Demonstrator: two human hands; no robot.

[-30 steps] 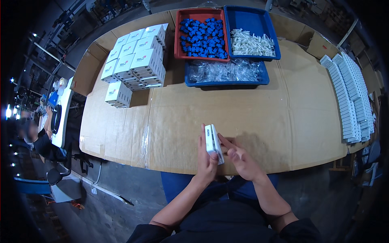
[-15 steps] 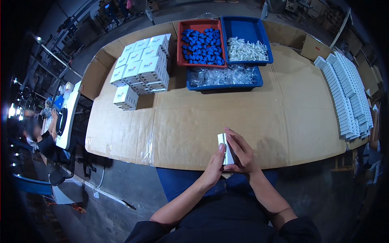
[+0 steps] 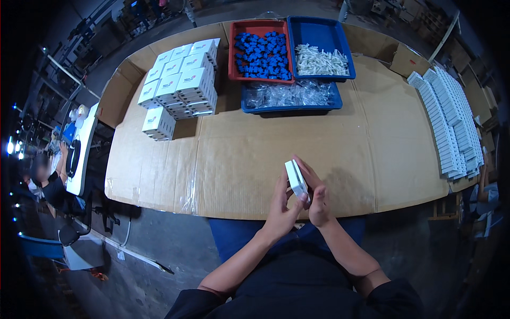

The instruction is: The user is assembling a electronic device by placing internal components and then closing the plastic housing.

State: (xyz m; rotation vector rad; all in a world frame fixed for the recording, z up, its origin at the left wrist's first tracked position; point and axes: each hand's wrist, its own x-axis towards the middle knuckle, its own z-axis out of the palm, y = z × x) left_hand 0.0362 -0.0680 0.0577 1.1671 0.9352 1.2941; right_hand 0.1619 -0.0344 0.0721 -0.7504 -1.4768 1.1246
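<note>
Between my two hands, above the front edge of the cardboard-covered table [image 3: 255,181], is a small white rectangular case [image 3: 296,177]. It tilts with its top leaning to the left, and a seam runs along it. My left hand [image 3: 282,211] grips its lower left side, the thumb pressed near the lower end. Along the right side lies my right hand [image 3: 319,208], its fingers reaching behind the case and its thumb raised. The right fingertips are partly hidden behind the case.
White boxes [image 3: 192,80] are stacked at the back left. A red tray [image 3: 230,69] holds blue parts, a blue tray [image 3: 313,26] white pieces, another blue tray [image 3: 287,109] clear plastic. Rows of white cases [image 3: 433,119] line the right. A person [image 3: 53,181] sits far left.
The white case has turned and tilted, showing more of its left face. My right hand has shifted its grip, with the thumb now raised. The whole view has moved slightly.
</note>
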